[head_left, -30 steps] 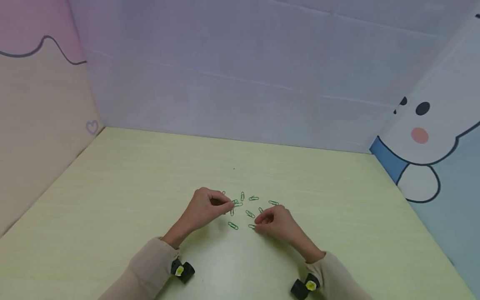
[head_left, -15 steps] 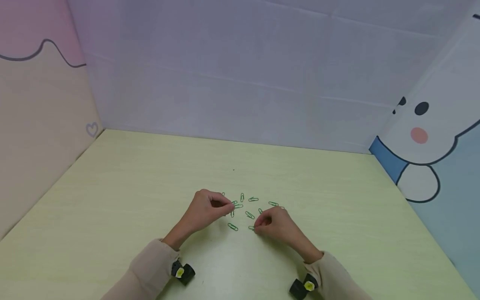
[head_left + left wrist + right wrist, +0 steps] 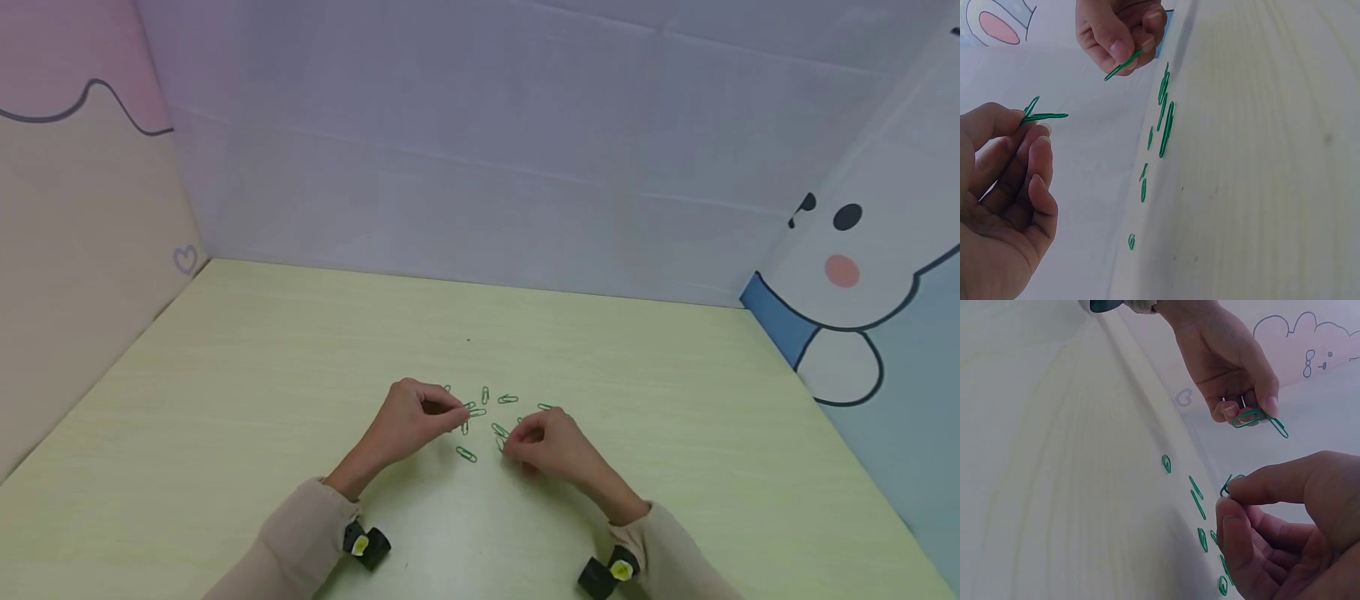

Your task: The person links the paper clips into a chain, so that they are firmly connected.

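Pinched tight, both sides!
Left hand [image 3: 405, 421] pinches two green paper clips [image 3: 1049, 117], right hand [image 3: 555, 446] pinches another clip [image 3: 1120, 68], both above the table [image 3: 300, 333].

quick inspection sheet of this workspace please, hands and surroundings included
Surface: pale yellow, wood-grained table.
Job's things: loose green wire paperclips scattered between and beyond the hands.
Clutter: a few tiny dark specks.
Grippers: bare left hand pinches at least two clips, linkage unclear; bare right hand pinches another clip.
Cables: nothing seen.
Surroundings: creased lilac sheet behind, pink-and-cream panel left, cartoon-printed panel right.
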`<state>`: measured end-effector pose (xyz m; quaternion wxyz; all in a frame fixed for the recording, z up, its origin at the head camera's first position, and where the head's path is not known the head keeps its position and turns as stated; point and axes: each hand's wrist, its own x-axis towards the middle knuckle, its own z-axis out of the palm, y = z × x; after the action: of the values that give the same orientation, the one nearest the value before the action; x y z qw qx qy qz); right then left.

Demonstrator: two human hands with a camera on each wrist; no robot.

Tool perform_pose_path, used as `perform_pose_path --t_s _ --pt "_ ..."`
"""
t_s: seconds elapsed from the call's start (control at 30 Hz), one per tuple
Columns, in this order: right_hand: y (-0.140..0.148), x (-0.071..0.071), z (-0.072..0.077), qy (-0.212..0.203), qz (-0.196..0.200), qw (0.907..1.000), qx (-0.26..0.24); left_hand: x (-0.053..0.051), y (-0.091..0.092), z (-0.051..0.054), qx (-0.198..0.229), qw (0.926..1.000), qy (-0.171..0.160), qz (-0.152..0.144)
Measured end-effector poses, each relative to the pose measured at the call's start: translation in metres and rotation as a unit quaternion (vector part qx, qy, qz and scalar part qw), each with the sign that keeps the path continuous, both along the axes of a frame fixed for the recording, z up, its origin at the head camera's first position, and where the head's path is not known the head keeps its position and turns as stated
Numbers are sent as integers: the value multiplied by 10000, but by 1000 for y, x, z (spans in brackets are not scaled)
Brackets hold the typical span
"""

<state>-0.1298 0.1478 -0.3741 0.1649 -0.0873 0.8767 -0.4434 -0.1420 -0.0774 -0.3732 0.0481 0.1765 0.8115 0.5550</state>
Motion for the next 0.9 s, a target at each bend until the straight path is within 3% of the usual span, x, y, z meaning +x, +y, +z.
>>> perform_pose_path --t_s 0.23,0.9 --pt "-3 -2 5 -178 -20 9993 -333 0 -1 1 -37 10000 15 14" --pt "-6 -5 15 -116 -53 9969 -781 0 2 -1 46 9999 52 -74"
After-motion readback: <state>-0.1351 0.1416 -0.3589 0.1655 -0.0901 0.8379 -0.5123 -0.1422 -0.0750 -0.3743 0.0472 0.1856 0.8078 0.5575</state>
